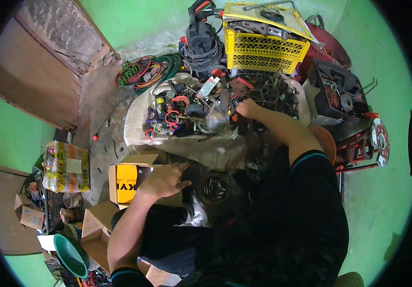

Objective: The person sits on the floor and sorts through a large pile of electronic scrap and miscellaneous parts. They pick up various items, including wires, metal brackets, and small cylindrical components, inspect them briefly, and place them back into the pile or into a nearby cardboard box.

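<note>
My right hand point(247, 108) reaches out over a heap of dark metal parts point(273, 93) piled on a pale woven sack point(136, 117). Its fingers are curled together at a dark piece; what they grip, if anything, is hidden. Just left of it stands a cloudy plastic bag point(217, 120), among cables and red-orange rings point(171, 117). My left hand point(165, 181) hovers beside an open cardboard box with a yellow printed panel point(127, 184). Its index finger and thumb are apart, and nothing shows between them. A round dish of small metal pieces point(215, 188) lies between my knees.
Yellow crates point(268, 48) stand at the back beside a black pressure washer point(203, 45). Coiled hoses point(155, 69) lie left of it. A black toolbox point(333, 93) and a red metal frame point(366, 146) are at right. A taped package point(67, 167) and green basin point(70, 256) sit left.
</note>
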Motion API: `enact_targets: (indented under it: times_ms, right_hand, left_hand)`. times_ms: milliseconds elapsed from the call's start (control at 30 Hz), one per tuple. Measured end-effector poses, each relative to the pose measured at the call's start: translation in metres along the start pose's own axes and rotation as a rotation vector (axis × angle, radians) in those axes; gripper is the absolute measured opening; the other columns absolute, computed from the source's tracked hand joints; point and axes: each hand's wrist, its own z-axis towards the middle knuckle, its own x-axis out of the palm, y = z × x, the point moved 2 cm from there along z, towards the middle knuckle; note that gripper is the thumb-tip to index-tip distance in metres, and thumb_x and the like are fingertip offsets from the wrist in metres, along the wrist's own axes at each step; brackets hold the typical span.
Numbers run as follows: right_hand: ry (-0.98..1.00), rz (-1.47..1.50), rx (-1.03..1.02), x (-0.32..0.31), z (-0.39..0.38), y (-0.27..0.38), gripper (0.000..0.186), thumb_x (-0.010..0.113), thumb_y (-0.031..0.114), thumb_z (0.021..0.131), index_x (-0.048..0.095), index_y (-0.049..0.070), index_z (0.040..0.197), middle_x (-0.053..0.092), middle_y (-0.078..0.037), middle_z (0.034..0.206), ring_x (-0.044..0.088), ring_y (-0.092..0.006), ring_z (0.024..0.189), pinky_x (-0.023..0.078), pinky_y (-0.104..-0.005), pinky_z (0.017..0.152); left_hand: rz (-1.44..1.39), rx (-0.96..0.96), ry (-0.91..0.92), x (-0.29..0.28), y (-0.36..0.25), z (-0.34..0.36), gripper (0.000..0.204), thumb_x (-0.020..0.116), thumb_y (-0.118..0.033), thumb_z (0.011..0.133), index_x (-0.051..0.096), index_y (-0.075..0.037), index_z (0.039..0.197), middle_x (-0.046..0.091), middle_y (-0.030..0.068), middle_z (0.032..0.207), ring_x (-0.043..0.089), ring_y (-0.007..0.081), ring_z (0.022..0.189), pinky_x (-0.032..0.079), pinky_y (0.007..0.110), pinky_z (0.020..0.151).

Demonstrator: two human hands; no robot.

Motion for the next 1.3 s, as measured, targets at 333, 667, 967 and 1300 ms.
enact_targets:
  times_ms: [333,667,967,1300]
  right_hand:
    - [-0.063,0.987,0.102,-0.188,0.026,0.014,0.020,0.072,0.009,0.077,0.069,0.000,0.095,0.070,-0.014,0.082,0.067,-0.0180,0.070,0.053,-0.0349,0.062]
    - [-0.354,1.678,0.223,-0.327,-0.023,0.143,0.018,0.073,0.006,0.084,0.068,-0.005,0.098,0.070,-0.009,0.081,0.065,-0.0113,0.067,0.053,-0.0247,0.062]
    - [-0.409,1.779,0.237,-0.336,-0.041,0.173,0.021,0.069,0.000,0.086,0.065,-0.008,0.106,0.069,-0.014,0.091,0.068,-0.0156,0.076,0.056,-0.0276,0.070]
    - [-0.491,1.870,0.135,-0.329,-0.046,0.171,0.019,0.067,0.004,0.089,0.067,-0.006,0.106,0.070,-0.012,0.089,0.067,-0.0136,0.076,0.055,-0.0256,0.070]
  left_hand:
    - [-0.053,-0.057,-0.233,-0.010,-0.003,-0.006,0.049,0.059,-0.040,0.092,0.056,-0.003,0.124,0.066,0.0237,0.098,0.061,0.0403,0.101,0.048,0.050,0.087]
    - [-1.005,0.072,-0.722,-0.035,-0.039,-0.015,0.035,0.060,-0.011,0.096,0.055,0.002,0.128,0.067,0.0125,0.103,0.066,0.0186,0.085,0.057,0.033,0.070]
    - [-1.200,0.185,-0.889,-0.033,-0.043,-0.023,0.026,0.064,0.001,0.090,0.063,0.006,0.116,0.069,0.0161,0.091,0.068,0.0197,0.076,0.060,0.032,0.067]
    - [-1.126,0.136,-0.929,-0.031,-0.049,-0.024,0.028,0.067,0.007,0.085,0.063,0.007,0.112,0.068,0.0163,0.093,0.068,0.0198,0.080,0.060,0.033,0.070]
